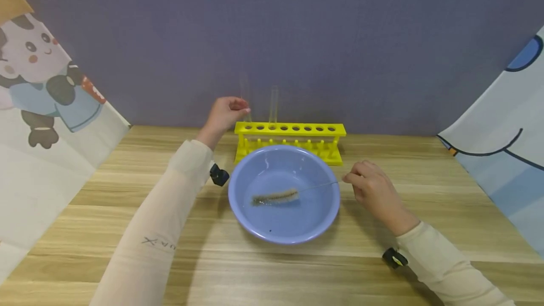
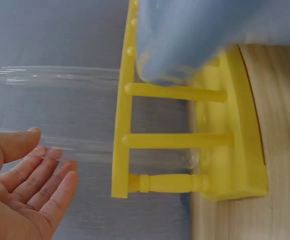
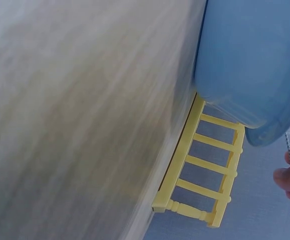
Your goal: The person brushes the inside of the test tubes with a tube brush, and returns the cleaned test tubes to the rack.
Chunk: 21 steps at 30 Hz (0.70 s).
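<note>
My right hand [image 1: 376, 192] pinches the thin twisted-wire handle of a test tube brush [image 1: 276, 197]. Its wet bristles lie inside a blue basin [image 1: 284, 239]. At the left end of a yellow test tube rack [image 1: 297, 129], a clear test tube [image 2: 160, 159] stands with its rounded bottom down by the base. My left hand [image 1: 225, 114] is beside this tube's upper part, fingers loosely spread and thumb apart from them; whether they touch the glass is hard to tell. Another clear test tube [image 1: 274, 103] stands in the rack farther right.
The basin sits on a wooden table [image 1: 204, 268], close in front of the rack, and hides part of its base. A grey-blue partition [image 1: 361, 51] rises behind the rack. Printed cloths hang at both sides. A small dark speck lies in the basin's near part.
</note>
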Available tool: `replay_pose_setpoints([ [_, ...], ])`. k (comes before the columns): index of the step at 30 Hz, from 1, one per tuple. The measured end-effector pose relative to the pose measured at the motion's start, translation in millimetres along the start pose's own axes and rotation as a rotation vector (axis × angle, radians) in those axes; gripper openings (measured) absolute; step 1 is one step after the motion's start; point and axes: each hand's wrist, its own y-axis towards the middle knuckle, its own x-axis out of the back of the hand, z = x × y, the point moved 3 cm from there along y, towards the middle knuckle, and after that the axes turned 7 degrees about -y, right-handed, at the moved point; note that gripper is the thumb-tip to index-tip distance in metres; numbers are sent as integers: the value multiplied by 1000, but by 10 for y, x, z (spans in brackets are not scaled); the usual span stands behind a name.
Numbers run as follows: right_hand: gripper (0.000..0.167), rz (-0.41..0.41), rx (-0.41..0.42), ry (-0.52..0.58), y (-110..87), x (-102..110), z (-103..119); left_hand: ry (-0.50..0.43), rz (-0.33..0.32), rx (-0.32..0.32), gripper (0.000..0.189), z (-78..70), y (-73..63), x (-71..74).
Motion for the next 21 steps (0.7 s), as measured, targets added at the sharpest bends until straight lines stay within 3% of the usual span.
replay_pose_setpoints([
  [8, 33, 14, -12, -7, 4, 9, 2, 19, 47, 79, 31, 44, -10, -24],
  [18, 30, 0, 4, 20, -26, 11, -37, 37, 69, 65, 38, 78, -15, -16],
  [21, 18, 4, 5, 28, -46, 39, -74, 47, 70, 38, 43, 110, -44, 50],
])
